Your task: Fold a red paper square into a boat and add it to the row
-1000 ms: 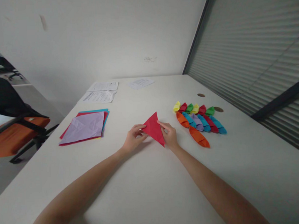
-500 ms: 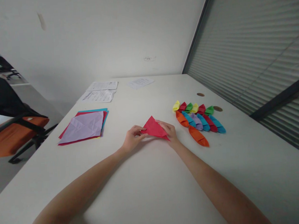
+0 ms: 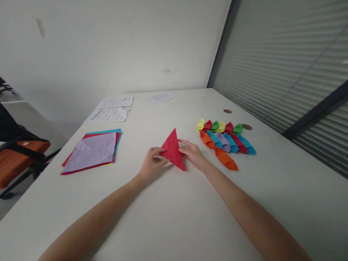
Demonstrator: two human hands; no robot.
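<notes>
A folded red paper triangle (image 3: 173, 149) is between my two hands over the middle of the white table. Its points face the far side, the left and the near side. My left hand (image 3: 154, 161) pinches the left corner between thumb and fingers. On the opposite side, my right hand (image 3: 192, 153) has its fingers closed on the long right edge. Folded paper pieces in yellow, red, green, blue, purple and orange lie in rows right of my right hand; the nearest is an orange folded piece (image 3: 226, 159).
At the left lies a stack of coloured paper sheets, with a purple sheet (image 3: 90, 151) on top. Printed pages (image 3: 108, 115) rest toward the far wall. Two round holes are in the tabletop (image 3: 155, 231) near the blinds. An orange-seated chair (image 3: 18, 160) stands beyond the left edge.
The red paper has turned so that its long edge now faces right. My right hand has moved from over its right corner to that edge. The view has shifted slightly.
</notes>
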